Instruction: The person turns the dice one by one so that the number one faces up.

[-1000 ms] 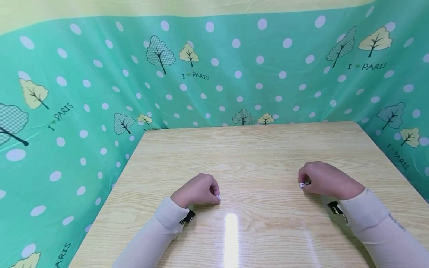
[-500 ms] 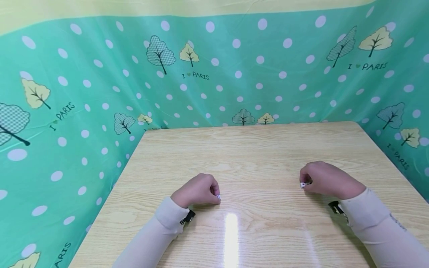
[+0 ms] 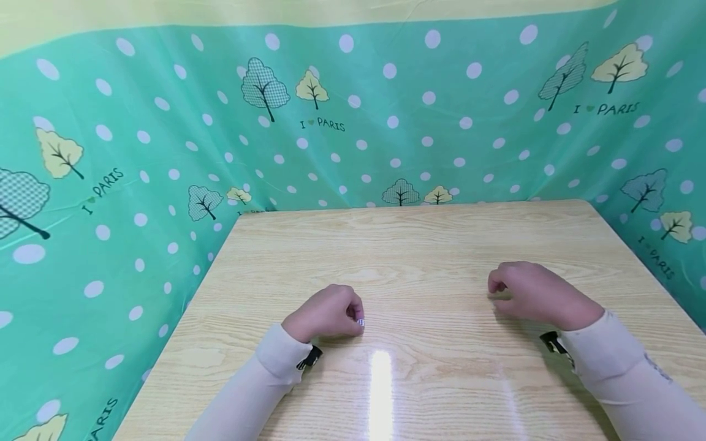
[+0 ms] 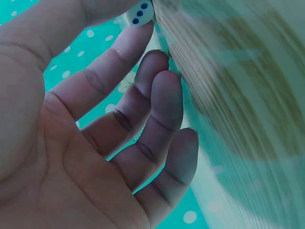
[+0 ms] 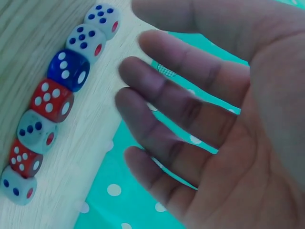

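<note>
My left hand (image 3: 328,312) pinches a white die (image 3: 361,323) between thumb and index finger, low over the table. Three dark pips show on this white die (image 4: 138,14) at the top of the left wrist view, while the other fingers curve loosely below it. On the right, thumb and index of my right hand (image 3: 529,295) stand apart with nothing between them. Beside its fingertips, the right wrist view shows a row of touching dice on the wood: white dice (image 5: 86,42), a blue die (image 5: 68,69) and red dice (image 5: 52,100). My right hand hides this row in the head view.
The light wood table (image 3: 419,245) carries a bright glare strip (image 3: 380,395) near its front. A green dotted cloth (image 3: 331,122) with trees hangs behind it and along both sides. Each wrist bears a black strap (image 3: 309,356) at the pale sleeve cuff.
My right hand has let go of a white die; its thumb and index have parted and the die no longer shows in the head view. The left hand has barely moved, still pinching its die.
</note>
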`<state>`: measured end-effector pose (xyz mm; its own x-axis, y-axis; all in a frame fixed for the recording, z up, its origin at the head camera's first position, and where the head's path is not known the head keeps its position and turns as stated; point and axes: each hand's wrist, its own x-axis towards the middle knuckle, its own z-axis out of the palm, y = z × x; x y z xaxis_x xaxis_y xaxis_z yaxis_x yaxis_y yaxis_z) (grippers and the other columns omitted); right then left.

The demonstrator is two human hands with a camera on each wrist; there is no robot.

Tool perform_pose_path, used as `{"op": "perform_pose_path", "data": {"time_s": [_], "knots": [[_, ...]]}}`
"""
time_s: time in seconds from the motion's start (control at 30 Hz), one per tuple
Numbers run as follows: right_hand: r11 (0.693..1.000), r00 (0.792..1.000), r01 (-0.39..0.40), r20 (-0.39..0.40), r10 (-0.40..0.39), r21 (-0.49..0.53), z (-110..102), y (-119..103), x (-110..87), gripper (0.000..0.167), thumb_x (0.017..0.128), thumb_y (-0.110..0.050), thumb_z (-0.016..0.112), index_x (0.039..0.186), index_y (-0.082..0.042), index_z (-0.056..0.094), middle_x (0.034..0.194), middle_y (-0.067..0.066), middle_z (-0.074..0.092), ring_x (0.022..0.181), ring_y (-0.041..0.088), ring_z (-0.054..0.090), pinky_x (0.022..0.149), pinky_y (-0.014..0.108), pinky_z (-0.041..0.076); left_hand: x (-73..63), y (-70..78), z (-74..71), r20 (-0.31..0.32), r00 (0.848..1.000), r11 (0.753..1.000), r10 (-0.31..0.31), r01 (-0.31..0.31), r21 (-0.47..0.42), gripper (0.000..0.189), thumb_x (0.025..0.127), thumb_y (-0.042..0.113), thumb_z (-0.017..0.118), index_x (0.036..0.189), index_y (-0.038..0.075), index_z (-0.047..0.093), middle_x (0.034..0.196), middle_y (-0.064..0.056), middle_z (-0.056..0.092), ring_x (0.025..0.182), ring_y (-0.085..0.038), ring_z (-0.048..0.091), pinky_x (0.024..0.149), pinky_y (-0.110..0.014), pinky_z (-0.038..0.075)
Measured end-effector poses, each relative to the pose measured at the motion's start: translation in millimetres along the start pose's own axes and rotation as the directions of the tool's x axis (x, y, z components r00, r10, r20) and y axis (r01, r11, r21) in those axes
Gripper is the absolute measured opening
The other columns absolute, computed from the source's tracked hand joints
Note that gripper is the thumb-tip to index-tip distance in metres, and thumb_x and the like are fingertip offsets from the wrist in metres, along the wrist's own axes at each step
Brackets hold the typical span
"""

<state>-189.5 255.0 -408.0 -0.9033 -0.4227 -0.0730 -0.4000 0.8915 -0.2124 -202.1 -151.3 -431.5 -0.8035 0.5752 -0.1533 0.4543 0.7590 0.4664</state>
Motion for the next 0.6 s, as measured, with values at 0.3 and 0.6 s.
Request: {"op": "perform_pose_path", "data": {"time_s": [0.3,0.6], "knots": [[0.998,0.996,0.045,-0.075,-0.049,-0.048,2.1,-4.1,1.0,0.015,0.081,-0.017,0.085,0.087,-0.022,0.072,0.088,-0.007,0.069,0.081,0.013,0.064,0.074,0.039,0.055,0.2,4.3,2.2,-0.022,1.0,0.999,0.004,-0.003,0.048,0.013,0.079,0.019,0.079,0.074,0.028,0.071,0.079,0.012,0.063,0.074,-0.008,0.055,0.066,-0.027,0.048],[0.996,0.994,0.088,-0.064,-0.088,0.003,3.3,-12.3,2.0,0.014,0.084,-0.018,0.083,0.087,-0.024,0.072,0.088,-0.01,0.067,0.08,0.01,0.061,0.074,0.035,0.054,-1.1,11.5,3.1,-0.048,0.997,0.984,0.055,-0.046,0.174,0.01,0.079,0.018,0.077,0.079,0.027,0.073,0.085,0.01,0.064,0.076,-0.008,0.054,0.064,-0.026,0.047]]}}
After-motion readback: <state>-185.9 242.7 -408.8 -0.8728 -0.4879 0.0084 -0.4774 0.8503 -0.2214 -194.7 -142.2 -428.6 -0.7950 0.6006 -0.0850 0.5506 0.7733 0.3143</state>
